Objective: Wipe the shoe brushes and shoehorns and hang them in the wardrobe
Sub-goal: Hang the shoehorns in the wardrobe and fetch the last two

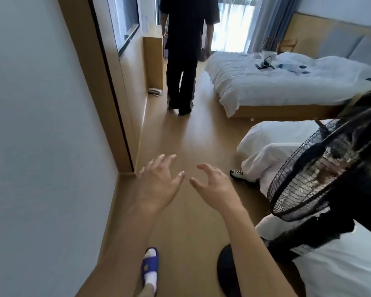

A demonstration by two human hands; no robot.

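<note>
My left hand (159, 181) and my right hand (214, 185) are held out in front of me above the wooden floor (191, 136), fingers spread and loosely bent. Neither hand holds anything, and the two are a short gap apart. No shoe brush, shoehorn, cloth or wardrobe shows in this view.
A person in dark clothes (186, 50) walks away down the passage ahead. A white wall (41, 125) and wooden door frame (99, 82) line the left. Two white beds (276, 82) stand on the right. A black fan (308, 179) is close at right. My foot in a blue slipper (150, 266) is below.
</note>
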